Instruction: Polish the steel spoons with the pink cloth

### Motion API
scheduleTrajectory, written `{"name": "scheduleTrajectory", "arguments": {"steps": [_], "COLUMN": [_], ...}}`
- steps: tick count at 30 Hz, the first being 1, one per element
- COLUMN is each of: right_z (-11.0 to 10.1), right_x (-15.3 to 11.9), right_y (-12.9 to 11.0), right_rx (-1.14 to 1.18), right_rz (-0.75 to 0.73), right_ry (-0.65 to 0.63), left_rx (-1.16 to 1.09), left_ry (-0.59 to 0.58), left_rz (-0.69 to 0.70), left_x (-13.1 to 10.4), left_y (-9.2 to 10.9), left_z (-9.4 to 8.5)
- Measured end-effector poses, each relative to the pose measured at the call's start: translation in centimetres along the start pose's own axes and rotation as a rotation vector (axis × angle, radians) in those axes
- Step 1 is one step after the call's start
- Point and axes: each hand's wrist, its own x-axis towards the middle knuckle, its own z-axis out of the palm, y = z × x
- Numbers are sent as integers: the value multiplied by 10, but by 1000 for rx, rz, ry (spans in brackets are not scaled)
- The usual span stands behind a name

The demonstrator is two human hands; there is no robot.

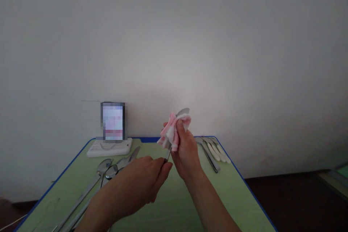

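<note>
With our left hand [138,183] we are gripping the lower handle of a slim, silver metal utensil with a rounded tip [184,111]; our right hand [187,150] is pinching a soft pink-and-white cloth [175,132] around it. It is probably feeling light, stiff and slick, the handle offering the surest hold. We are working above a pale green, blue-edged table [174,203], facing a plain grey-white wall [174,43].

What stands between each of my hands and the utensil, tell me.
Only the cloth: it lies between the right hand and the utensil, which pokes out above and below it. Nothing visible separates the left hand from the handle it grips.
</note>
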Motion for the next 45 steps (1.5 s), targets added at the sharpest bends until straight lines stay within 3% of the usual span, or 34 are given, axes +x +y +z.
{"name": "scheduleTrajectory", "arguments": {"steps": [4, 8, 17, 24, 27, 31, 36, 45], "right_z": [2, 4, -5, -33, -46, -51, -50, -40], "right_x": [-2, -2, 11, 24, 23, 15, 1, -14], "right_y": [-1, 0, -4, -26, -42, -61, -73, -66], "right_rx": [44, 175, 207, -266, -555, -885, -1332, -1811], "right_rz": [-8, 40, -7, -360, -345, -248, -205, -19], "right_ry": [-40, -63, 96, 89, -13, -342, -607, -605], "left_rx": [102, 99, 37, -239, -308, -260, -221, -96], "left_ry": [66, 61, 25, 7, 158, 277, 125, 24], "left_rz": [-32, 33, 40, -9, -88, -176, -137, -108], "left_x": [3, 5, 4, -4, -6, -8, -13, -19], "left_y": [3, 6, 6, -6, -15, -28, -42, -36], "left_z": [-5, -7, -4, -15, -25, -31, -30, -33]}}
